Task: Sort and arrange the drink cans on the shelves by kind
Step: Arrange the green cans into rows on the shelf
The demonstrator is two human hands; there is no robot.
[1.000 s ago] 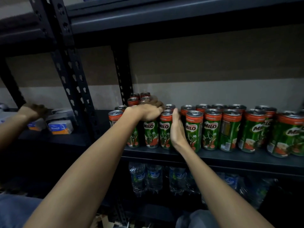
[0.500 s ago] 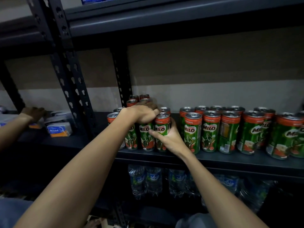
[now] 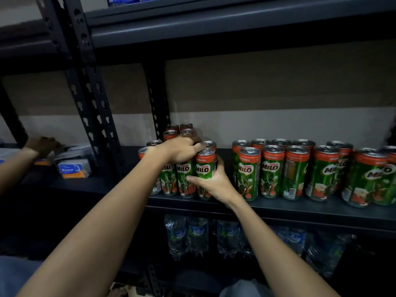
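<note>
Green and red Milo cans stand on the dark metal shelf in two groups. The left cluster is tightly packed beside the upright. My left hand lies curled over the tops of its front cans. My right hand grips the rightmost front can of that cluster, thumb across its front, fingers behind it. To the right, past a gap, stands a longer row of Milo cans, some turned label away.
Another person's hand reaches among small boxes, one blue and orange box, on the neighbouring shelf at left. Perforated uprights separate the bays. Water bottles fill the shelf below. Blue packs sit on the top shelf.
My right hand turned from lying flat against the cans to gripping the rightmost can and pushed the left cluster leftward, widening the gap to the right row. My left hand stayed on the tops.
</note>
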